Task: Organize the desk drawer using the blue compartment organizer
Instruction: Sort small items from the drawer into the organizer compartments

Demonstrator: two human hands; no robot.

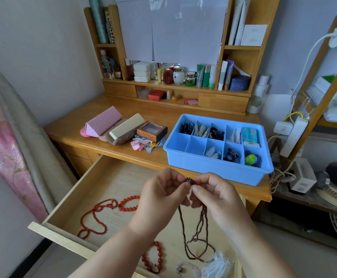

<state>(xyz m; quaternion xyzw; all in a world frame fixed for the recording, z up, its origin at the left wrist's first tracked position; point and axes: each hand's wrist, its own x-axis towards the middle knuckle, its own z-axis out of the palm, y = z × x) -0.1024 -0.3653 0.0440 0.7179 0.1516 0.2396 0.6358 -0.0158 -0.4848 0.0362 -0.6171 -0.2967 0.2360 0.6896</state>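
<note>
Mid-task: left hand (159, 194) and right hand (216, 197) pinch a dark brown bead necklace (193, 223) over the open wooden drawer (73, 199); blue plastic compartment organizer (209, 169) on the bench partly filled, red bead strands (95, 215) remaining.

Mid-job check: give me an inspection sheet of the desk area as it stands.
Surface: wooden desk, drawer pulled open.
Job's things: blue organizer on desk, two front-left compartments empty; dark bead strand hanging; red bead necklace and red bracelet in drawer.
Clutter: pink case, small wooden box.
Hands: left hand and right hand pinch the strand.
Cables: power strip, tangled cords at right.
Surroundings: cosmetics shelf.
</note>
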